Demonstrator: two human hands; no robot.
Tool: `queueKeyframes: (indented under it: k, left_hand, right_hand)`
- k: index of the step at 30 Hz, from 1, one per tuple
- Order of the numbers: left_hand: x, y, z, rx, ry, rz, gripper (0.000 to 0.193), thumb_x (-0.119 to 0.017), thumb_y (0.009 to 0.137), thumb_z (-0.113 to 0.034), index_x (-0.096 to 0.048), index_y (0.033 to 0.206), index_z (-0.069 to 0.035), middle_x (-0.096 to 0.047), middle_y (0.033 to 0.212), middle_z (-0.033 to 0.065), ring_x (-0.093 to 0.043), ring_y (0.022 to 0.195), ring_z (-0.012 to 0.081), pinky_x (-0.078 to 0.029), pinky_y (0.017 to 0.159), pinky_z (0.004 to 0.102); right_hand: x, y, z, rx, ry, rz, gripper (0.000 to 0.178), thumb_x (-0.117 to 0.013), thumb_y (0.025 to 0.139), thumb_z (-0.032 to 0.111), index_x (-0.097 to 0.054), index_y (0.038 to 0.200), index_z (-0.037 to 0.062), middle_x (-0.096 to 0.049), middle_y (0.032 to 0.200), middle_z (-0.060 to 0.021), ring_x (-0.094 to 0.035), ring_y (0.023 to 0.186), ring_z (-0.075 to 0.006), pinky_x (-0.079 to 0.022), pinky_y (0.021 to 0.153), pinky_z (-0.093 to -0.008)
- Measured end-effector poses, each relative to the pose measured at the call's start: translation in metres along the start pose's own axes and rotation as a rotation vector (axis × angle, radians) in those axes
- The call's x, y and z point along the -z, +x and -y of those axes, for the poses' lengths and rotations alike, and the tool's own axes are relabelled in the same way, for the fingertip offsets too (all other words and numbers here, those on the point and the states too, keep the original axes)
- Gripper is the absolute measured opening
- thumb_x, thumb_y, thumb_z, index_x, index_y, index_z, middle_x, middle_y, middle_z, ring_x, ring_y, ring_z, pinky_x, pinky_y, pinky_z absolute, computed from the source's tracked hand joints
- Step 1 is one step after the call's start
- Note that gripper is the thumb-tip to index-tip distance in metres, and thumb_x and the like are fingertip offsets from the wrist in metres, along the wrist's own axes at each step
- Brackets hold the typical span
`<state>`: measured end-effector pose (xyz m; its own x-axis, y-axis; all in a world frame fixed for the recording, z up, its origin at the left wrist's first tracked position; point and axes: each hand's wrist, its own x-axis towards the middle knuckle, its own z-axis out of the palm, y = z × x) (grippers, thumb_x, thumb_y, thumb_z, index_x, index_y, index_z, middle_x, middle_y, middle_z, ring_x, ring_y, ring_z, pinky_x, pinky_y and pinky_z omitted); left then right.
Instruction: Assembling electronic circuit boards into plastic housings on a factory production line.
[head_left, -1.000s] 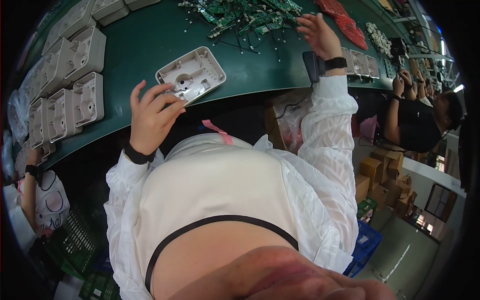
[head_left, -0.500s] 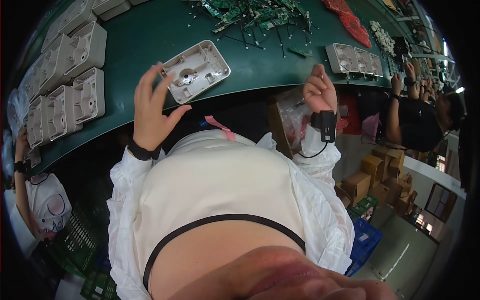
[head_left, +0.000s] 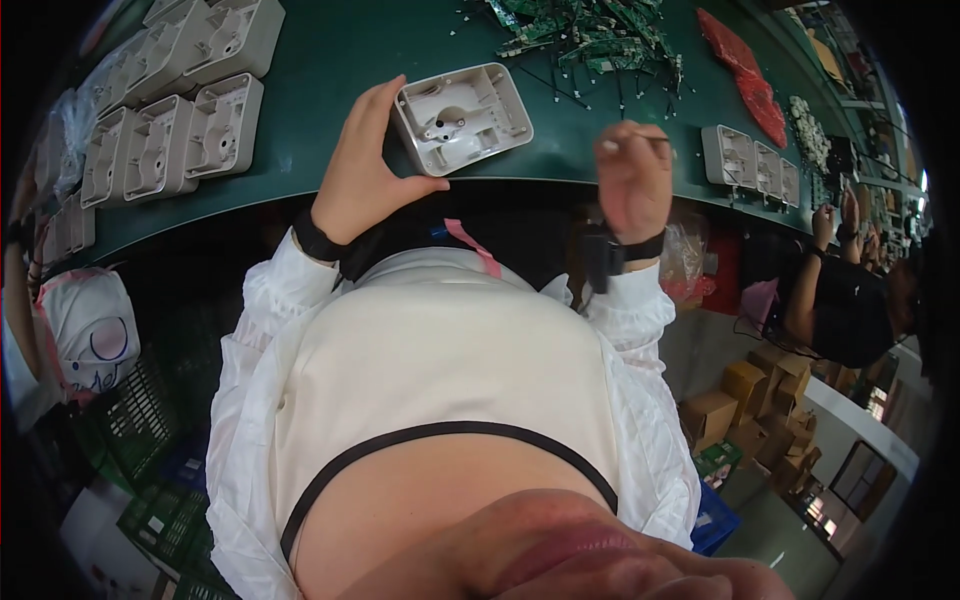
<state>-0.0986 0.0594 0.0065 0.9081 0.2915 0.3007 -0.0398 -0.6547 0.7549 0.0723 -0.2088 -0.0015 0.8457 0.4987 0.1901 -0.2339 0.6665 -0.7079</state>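
A pale grey plastic housing [head_left: 465,120], open side up with a round recess and posts inside, lies near the front edge of the green table. My left hand [head_left: 365,170] holds it at its left side, fingers along that edge and thumb by the near corner. To the right of the housing, my right hand [head_left: 636,185] is raised at the table edge, slightly blurred. Its fingers are closed in a pinch. Something tiny may be between them, too small to make out.
Similar housings [head_left: 160,140] stand in rows at the left. A heap of green circuit boards with wires [head_left: 600,35] lies at the back, beside a red plastic bag [head_left: 742,75]. More housings [head_left: 735,155] and small white parts [head_left: 808,130] are to the right. A co-worker [head_left: 845,305] sits farther right.
My left hand has moved from hovering by the housing's left side to taking hold of it. The right hand has turned, its fingers still pinched. The whole view has shifted.
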Motion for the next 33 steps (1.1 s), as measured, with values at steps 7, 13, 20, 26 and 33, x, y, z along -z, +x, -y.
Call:
queueKeyframes:
  k: [7, 13, 20, 26, 33]
  left_hand:
    - [-0.004, -0.001, -0.015, -0.091, 0.055, 0.002, 0.112, -0.096, 0.063, -0.017, -0.036, 0.157, -0.011, -0.043, 0.153, 0.0182, -0.047, 0.139, 0.0395, -0.042, 0.115, 0.0437]
    - [-0.005, -0.002, -0.026, -0.094, -0.009, 0.027, 0.111, -0.094, 0.063, -0.014, -0.036, 0.158, -0.015, -0.044, 0.150, 0.0165, -0.048, 0.137, 0.0385, -0.043, 0.114, 0.0439]
    - [-0.007, -0.004, -0.028, -0.073, -0.096, 0.015, 0.108, -0.091, 0.065, -0.010, -0.036, 0.158, -0.016, -0.041, 0.150, 0.0165, -0.047, 0.137, 0.0382, -0.043, 0.114, 0.0435]
    - [-0.012, -0.003, -0.027, -0.079, -0.235, 0.004, 0.103, -0.085, 0.068, -0.004, -0.035, 0.158, -0.015, -0.036, 0.153, 0.0171, -0.042, 0.141, 0.0392, -0.040, 0.116, 0.0435]
    - [-0.009, -0.008, -0.025, -0.085, -0.208, 0.013, 0.108, -0.086, 0.070, -0.003, -0.030, 0.161, -0.015, -0.029, 0.157, 0.0145, -0.041, 0.143, 0.0332, -0.043, 0.115, 0.0423]
  right_hand:
    - [-0.059, -0.001, -0.044, 0.335, -0.885, 0.237, 0.018, -0.074, 0.085, -0.010, -0.077, 0.100, 0.0002, -0.075, 0.099, -0.0069, -0.066, 0.096, -0.0208, -0.053, 0.084, -0.0314]
    - [-0.057, -0.004, -0.063, 0.301, -1.020, 0.304, 0.024, -0.077, 0.078, -0.012, -0.078, 0.099, -0.0012, -0.077, 0.097, -0.0076, -0.067, 0.094, -0.0208, -0.054, 0.083, -0.0312]
    - [-0.059, -0.002, -0.056, 0.109, -1.087, 0.305, 0.017, -0.078, 0.080, -0.004, -0.078, 0.097, -0.0017, -0.077, 0.098, -0.0091, -0.068, 0.092, -0.0201, -0.054, 0.081, -0.0295]
    - [-0.076, -0.003, -0.054, 0.008, -1.038, 0.231, 0.014, -0.076, 0.082, -0.002, -0.078, 0.097, -0.0028, -0.077, 0.098, -0.0101, -0.069, 0.092, -0.0217, -0.053, 0.082, -0.0285]
    - [-0.078, -0.006, -0.060, 0.144, -1.013, 0.281, 0.013, -0.076, 0.083, -0.002, -0.076, 0.096, -0.0039, -0.076, 0.097, -0.0106, -0.071, 0.091, -0.0217, -0.054, 0.082, -0.0295]
